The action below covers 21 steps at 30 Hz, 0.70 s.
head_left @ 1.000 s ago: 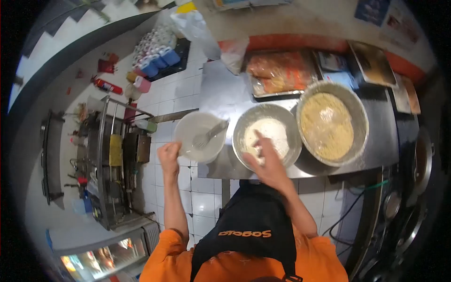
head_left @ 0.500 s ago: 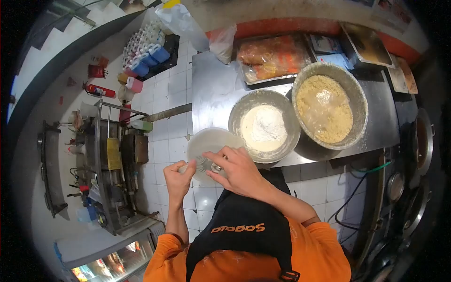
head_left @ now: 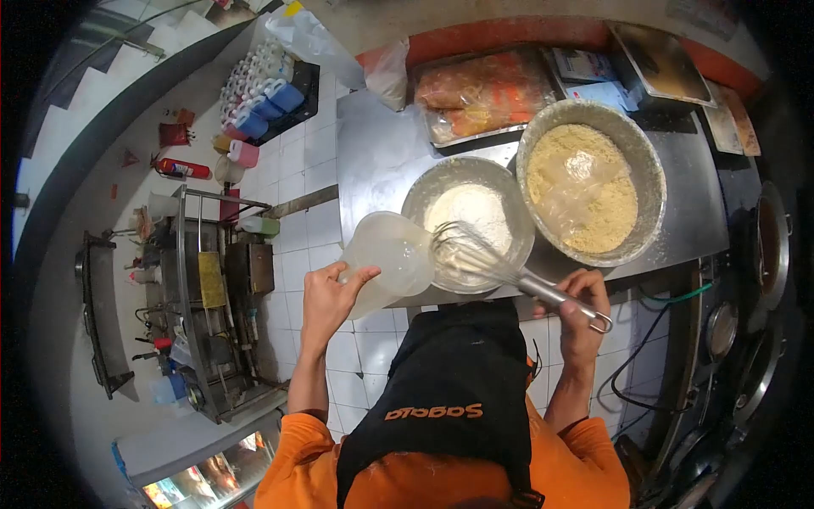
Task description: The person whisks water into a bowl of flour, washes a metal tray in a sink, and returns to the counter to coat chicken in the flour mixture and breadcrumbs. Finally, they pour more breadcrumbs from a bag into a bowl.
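Observation:
My left hand point(head_left: 332, 297) grips the side of a translucent plastic jug point(head_left: 388, 254), tilted beside the left rim of a metal bowl. In that bowl point(head_left: 417, 197) lies pale batter with white flour point(head_left: 482, 208) on top. My right hand point(head_left: 582, 314) is closed around the handle of a metal whisk point(head_left: 509, 273), whose wires hang over the batter and flour. To the right stands a larger metal basin point(head_left: 651, 195) with yellowish crumbly meal point(head_left: 585, 153) and a clear plastic bag lying on it.
The steel table point(head_left: 365, 153) also bears a tray of plastic-wrapped food point(head_left: 483, 93), a bag of white powder point(head_left: 388, 78) and a metal container point(head_left: 661, 64). Pans point(head_left: 767, 246) stand at the right. A rack point(head_left: 191, 297) and a crate of bottles point(head_left: 263, 93) are at the left.
My right hand has moved right, away from the jug, and the whisk now reaches over the bowl. The jug has tipped and shifted slightly up towards the bowl.

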Tool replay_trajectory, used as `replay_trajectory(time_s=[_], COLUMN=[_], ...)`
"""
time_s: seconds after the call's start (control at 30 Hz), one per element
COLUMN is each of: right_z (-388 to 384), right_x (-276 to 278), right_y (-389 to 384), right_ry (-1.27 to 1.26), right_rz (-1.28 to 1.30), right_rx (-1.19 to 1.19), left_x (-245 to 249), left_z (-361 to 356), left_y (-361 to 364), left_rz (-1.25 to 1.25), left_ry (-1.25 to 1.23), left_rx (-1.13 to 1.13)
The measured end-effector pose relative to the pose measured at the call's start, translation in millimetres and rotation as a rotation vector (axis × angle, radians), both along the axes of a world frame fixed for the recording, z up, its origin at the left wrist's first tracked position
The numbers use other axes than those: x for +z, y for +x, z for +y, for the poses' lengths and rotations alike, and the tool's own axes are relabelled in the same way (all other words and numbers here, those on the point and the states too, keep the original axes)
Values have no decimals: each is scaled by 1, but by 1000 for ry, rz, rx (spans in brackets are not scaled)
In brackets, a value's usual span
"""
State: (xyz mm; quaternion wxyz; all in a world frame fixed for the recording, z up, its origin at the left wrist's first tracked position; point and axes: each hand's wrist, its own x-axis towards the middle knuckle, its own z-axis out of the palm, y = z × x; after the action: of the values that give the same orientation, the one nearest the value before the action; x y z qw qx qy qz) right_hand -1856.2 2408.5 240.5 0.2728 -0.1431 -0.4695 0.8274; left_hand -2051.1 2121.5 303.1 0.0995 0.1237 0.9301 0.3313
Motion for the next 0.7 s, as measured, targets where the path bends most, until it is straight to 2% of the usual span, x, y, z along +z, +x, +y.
replay_trajectory(time_s=[0.13,0.2,0.23,0.4,0.47,0.53,0.7], right_z=[13,13,12,7,8,9,-8], right_x=[-23,-39,-43,-51,-59,-79,-93], right_y=[11,11,10,-6,-13,-24,-69], right_ry=[27,351,414,378,394,648,759], right_rz=[-202,-356,-369,-342,-367,-376,-342], right_rx=[-81,-80,-87,-74,-77,-128,-227], left_x=[0,-2,-3,-6,3,4,4], left_z=[11,15,16,23,30,33,34], left_y=[-7,-7,-6,-8,-6,-6,-6], left_rz=[-30,-54,-48,9,39,53,60], left_ry=[-113,-169,-185,-204,-313,-285,-270], left_rx=[-1,-12,-15,-51,-80,-79,-77])
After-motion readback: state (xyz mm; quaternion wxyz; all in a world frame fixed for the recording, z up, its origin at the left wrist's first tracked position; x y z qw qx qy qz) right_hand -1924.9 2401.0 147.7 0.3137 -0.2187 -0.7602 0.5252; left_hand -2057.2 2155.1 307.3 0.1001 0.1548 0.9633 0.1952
